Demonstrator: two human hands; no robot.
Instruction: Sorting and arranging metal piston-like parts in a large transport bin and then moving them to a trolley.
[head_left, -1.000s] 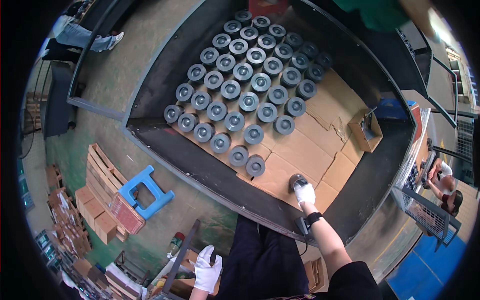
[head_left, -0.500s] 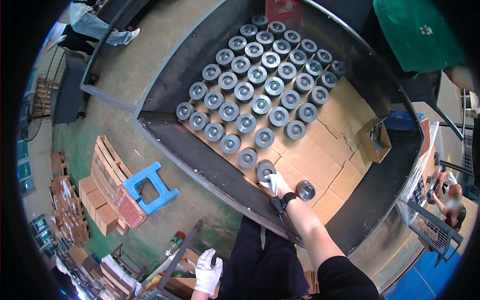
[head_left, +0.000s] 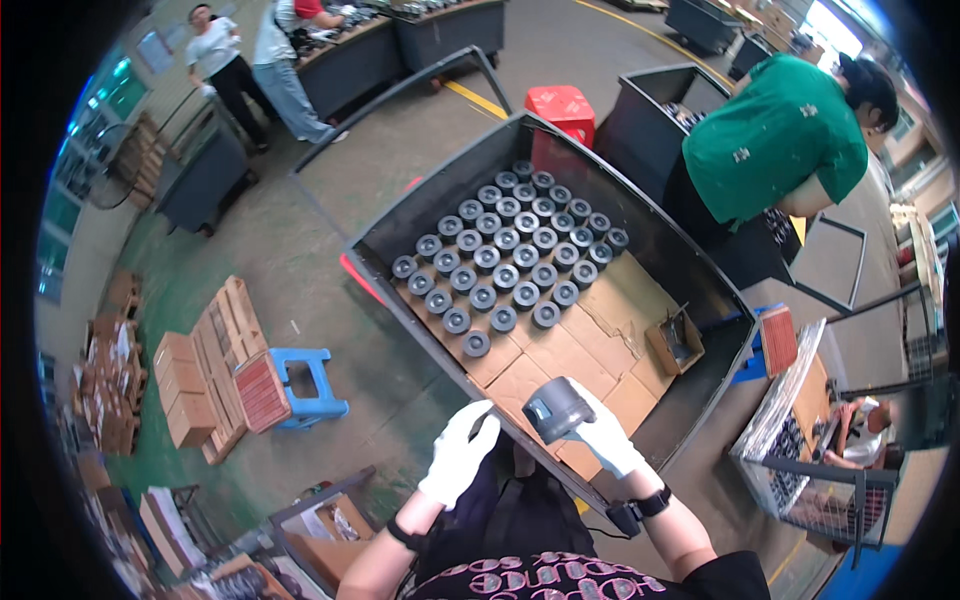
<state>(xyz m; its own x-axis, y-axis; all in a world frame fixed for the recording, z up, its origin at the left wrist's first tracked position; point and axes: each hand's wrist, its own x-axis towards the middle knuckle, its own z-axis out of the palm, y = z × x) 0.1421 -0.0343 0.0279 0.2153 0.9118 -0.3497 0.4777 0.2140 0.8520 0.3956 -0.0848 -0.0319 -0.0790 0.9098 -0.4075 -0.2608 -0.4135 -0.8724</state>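
White-gloved right hand [head_left: 607,440] has its grip clamped on a grey cylindrical part [head_left: 556,408], left hand [head_left: 459,453] open beside it; beyond, the bin [head_left: 690,270] holds rows already laid, cardboard half unfilled.

A big bin [head_left: 400,225] stands in front of the person. Round parts [head_left: 505,250] sit in rows in its far left half. Flat cardboard [head_left: 580,345] lies in the near right half, with a small box [head_left: 676,342] on it. The right hand [head_left: 605,440] holds one round part [head_left: 556,408] over the near edge. The left hand [head_left: 458,452] is just beside it. A stool [head_left: 305,385] stands on the floor to the left of the bin.
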